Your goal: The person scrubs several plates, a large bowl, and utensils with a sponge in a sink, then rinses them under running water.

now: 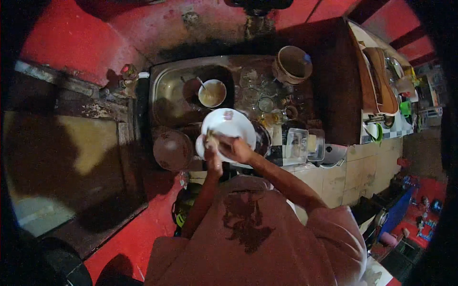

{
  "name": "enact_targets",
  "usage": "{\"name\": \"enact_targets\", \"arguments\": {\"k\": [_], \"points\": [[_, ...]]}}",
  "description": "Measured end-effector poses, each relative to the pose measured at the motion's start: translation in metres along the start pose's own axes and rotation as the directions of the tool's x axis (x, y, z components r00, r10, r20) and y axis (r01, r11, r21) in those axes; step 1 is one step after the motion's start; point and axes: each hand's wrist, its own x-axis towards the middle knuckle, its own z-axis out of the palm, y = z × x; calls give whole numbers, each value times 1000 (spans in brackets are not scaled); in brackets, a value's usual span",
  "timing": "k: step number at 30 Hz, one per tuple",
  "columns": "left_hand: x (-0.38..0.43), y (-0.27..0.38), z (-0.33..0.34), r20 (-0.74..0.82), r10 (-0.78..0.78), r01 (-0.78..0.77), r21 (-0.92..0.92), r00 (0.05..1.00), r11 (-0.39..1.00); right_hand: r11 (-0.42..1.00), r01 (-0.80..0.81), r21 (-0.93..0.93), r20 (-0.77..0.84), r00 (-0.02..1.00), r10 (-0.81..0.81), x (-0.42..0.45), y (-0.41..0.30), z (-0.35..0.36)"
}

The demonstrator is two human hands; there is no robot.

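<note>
A large white plate or shallow bowl [241,123] with a reddish printed mark lies in front of me, at the near edge of the sink. Over it, my left hand [213,155] and my right hand [240,148] come together, blurred. Something pale and yellowish [211,136] shows by the left fingertips, too smeared to name. Beside the left hand, a smaller white rounded rim [200,147] juts out past the plate. What each hand grips is hidden by the fingers and blur.
The metal sink basin [168,85] holds a white bowl [213,93] with cloudy liquid and a spoon. A round brown basin [173,149] stands left. On the right are several glasses [265,104], a tall pot [293,64] and clear plastic containers [297,143]. A tap [128,75] sits far left.
</note>
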Motion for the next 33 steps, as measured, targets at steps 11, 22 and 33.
{"name": "enact_targets", "arguments": {"k": [11, 22, 33], "points": [[-4, 65, 61, -139, 11, -3, 59, 990, 998, 920, 154, -362, 255, 965, -61, -39, 27, -37], [10, 161, 84, -116, -383, 361, -177, 916, 916, 871, 75, -485, 251, 966, 57, -38, -66, -39], [28, 86, 62, 134, 76, -1, -487, 988, 874, 941, -29, 337, -771, 565, 293, 46, -37, -84]]}}
